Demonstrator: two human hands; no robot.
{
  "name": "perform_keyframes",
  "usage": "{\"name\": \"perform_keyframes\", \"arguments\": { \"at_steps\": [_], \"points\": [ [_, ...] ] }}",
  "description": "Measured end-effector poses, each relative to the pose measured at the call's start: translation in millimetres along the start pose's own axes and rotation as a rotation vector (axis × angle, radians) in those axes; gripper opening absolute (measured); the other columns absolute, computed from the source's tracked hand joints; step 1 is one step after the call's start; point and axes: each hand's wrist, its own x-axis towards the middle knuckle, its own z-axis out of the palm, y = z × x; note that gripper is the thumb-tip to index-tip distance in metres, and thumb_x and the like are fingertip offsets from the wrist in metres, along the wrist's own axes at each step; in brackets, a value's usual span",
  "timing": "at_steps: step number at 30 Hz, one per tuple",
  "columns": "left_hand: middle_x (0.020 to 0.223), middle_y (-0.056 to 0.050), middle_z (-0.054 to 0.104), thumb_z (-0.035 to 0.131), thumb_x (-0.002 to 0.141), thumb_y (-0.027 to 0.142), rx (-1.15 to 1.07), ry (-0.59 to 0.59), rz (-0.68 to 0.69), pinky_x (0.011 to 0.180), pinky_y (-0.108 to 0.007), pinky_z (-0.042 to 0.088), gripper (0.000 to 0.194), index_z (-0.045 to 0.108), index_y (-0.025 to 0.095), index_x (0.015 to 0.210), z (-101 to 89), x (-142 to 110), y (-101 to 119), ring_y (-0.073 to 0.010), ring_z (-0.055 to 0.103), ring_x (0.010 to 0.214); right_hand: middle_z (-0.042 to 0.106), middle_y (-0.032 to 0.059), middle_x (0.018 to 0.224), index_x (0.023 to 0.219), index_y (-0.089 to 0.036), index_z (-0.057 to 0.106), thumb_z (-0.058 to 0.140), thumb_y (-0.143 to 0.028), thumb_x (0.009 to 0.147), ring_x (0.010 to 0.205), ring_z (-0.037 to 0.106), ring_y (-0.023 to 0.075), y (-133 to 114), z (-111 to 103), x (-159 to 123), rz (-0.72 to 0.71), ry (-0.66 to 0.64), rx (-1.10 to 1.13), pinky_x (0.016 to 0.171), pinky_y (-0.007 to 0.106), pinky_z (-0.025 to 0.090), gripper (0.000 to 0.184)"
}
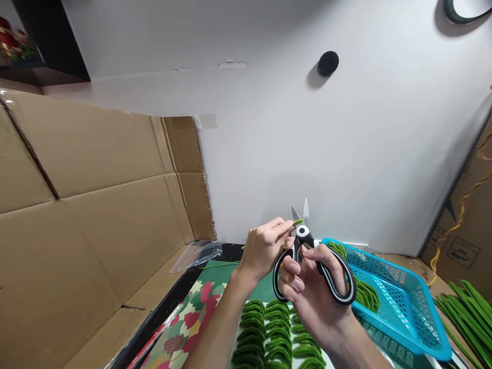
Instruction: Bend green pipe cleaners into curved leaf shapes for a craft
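White wall [253, 154] behind. Left hand [265, 240] pinches fuzzy green strip [298, 222] at parted steel blades [306, 211], seemingly steadying it; right hand [317, 287] clasps black-and-white-handled scissors [303, 231], grip splayed to part blades. Below both hands, curled fuzzy green pieces [277, 333] rowed, apparently for order.

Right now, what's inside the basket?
Green strips, bunched at the left end of the basket. The right hand and scissors cover part of that end; whatever lies behind them can't be seen.

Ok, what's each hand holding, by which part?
Right hand: black-handled metal scissors, by the looped handles. Left hand: a fuzzy green strip, pinched behind its visible tip.
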Motion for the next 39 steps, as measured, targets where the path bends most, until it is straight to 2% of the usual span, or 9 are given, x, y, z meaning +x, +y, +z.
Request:
{"name": "perform_keyframes", "arguments": {
  "at_steps": [7,15,26,39],
  "points": [
    [0.081,0.002,0.064,0.055,0.1,0.013,-0.048,0.023,0.032,0.068,-0.021,0.044,0.021,0.074,0.021,0.099,3.8,-1.0,-1.4,-0.0101,0.059,0.07,0.048,-0.0032,0.063,0.088,-0.02,0.061,0.064,-0.033,0.081,0.05,0.036,0.0084,3.6,0.6,-3.0,-0.022,0.004,0.001,0.046,0.019,0.037,0.015],
    [0.074,0.003,0.061,0.054,0.103,0.017,-0.056,0.014,0.042,0.067,-0.021,0.044,0.021,0.074,0.02,0.099,4.7,0.0,6.1,-0.0097,0.056,0.065,0.043,-0.0048,0.061,0.089,-0.021,0.06,0.065,-0.031,0.076,0.05,0.028,0.0084,2.2,3.8,-4.6,-0.031,-0.011,0.011,0.045,0.018,0.035,0.017],
    [0.073,0.004,0.057,0.052,0.093,0.006,0.015,-0.029,-0.018,0.064,-0.021,0.041,0.023,0.07,0.02,0.087,6.6,0.2,6.7,-0.0097,0.052,0.062,0.043,-0.0057,0.059,0.087,-0.02,0.059,0.068,-0.032,0.075,0.048,0.03,0.0074,4.7,-4.6,2.4,-0.051,-0.014,0.015,0.044,0.018,0.032,0.019],
    [0.072,0.006,0.055,0.053,0.092,0.005,0.042,-0.076,-0.041,0.061,-0.021,0.037,0.021,0.061,0.02,0.078,6.5,0.5,7.7,-0.0085,0.049,0.06,0.045,-0.0055,0.057,0.086,-0.02,0.059,0.066,-0.031,0.074,0.047,0.03,0.0073,5.3,-12.3,6.7,-0.04,0.01,0.02,0.042,0.017,0.033,0.017]
  ]
}}
